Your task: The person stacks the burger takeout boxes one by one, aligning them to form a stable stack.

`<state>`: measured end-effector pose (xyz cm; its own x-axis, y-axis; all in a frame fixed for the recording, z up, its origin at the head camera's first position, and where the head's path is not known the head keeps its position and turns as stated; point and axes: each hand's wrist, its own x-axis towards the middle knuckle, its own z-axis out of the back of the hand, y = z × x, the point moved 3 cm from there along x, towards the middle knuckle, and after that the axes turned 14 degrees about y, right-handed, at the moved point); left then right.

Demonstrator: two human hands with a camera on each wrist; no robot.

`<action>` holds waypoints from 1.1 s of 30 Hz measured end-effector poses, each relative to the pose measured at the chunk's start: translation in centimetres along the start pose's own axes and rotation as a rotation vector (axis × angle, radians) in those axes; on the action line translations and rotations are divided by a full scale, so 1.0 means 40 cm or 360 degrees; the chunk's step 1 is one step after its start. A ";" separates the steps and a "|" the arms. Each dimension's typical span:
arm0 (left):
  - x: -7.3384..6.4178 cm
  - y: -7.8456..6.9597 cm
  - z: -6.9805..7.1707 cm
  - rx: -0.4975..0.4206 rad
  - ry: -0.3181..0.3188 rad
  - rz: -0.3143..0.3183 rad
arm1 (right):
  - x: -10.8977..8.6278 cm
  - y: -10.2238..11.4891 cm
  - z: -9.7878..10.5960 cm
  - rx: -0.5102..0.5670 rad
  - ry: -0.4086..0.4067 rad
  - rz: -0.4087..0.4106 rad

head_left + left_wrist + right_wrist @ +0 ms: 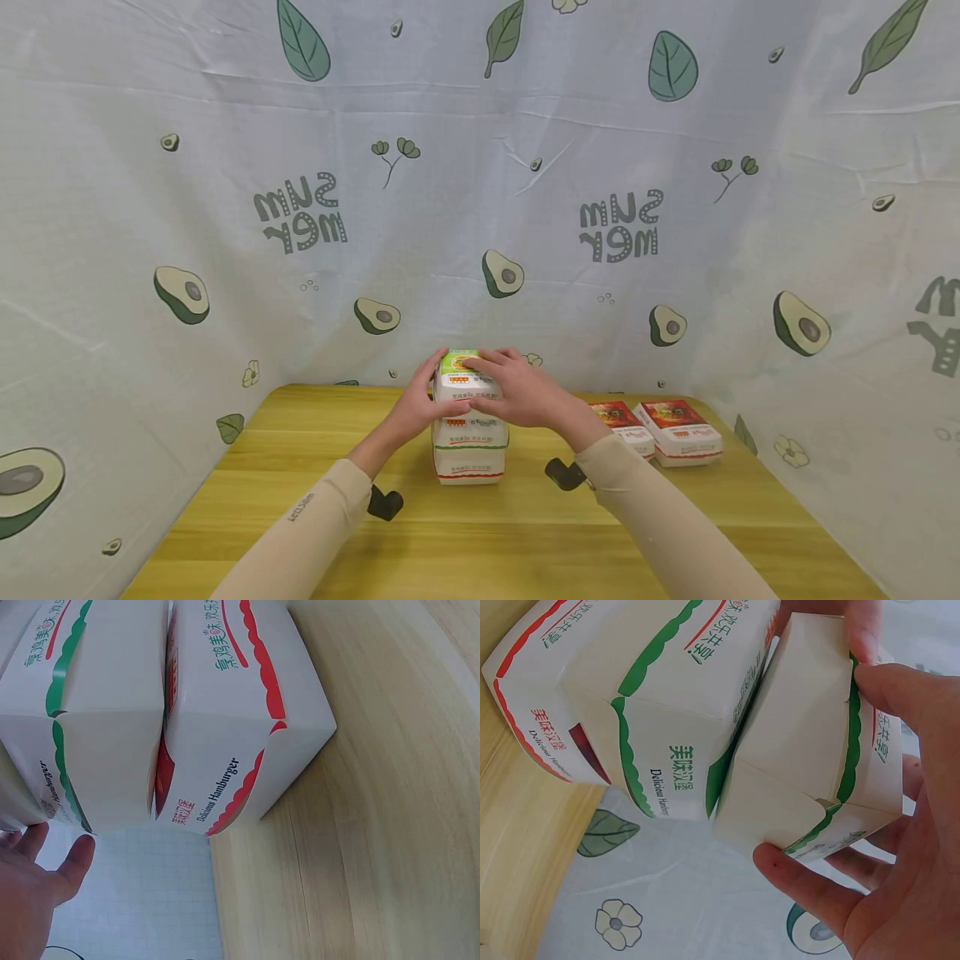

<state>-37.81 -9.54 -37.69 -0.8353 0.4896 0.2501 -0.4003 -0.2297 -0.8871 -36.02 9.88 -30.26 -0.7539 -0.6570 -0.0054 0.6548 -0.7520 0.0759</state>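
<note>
Three white paper hamburger boxes stand in a stack on the table. At the bottom is a red-trimmed box (468, 465) (217, 750), and on it sits a green-trimmed middle box (470, 435) (112, 675). My left hand (412, 410) (30, 900) and right hand (525, 390) (922, 847) hold the green-topped upper box (461, 388) (795, 727) from both sides, thumbs across its front. In the right wrist view this upper box lies at a slight angle to the middle one, a narrow dark gap between them. The far fingers are partly hidden.
Two red-topped hamburger boxes, a nearer-in box (619, 425) partly behind my right forearm and an outer box (678, 423), sit side by side on the right of the wooden table (300, 517). A printed cloth (450, 217) hangs behind the table and along its sides.
</note>
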 end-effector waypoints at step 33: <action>0.002 0.002 0.003 0.0035 -0.0037 0.0000 | -0.069 -0.077 0.017 0.0382 -0.0287 0.0101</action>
<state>-37.94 -9.63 -37.68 -0.8437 0.4699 0.2596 -0.4085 -0.2483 -0.8783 -35.97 14.04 -29.81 -0.7235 -0.6659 0.1822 0.6855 -0.6616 0.3039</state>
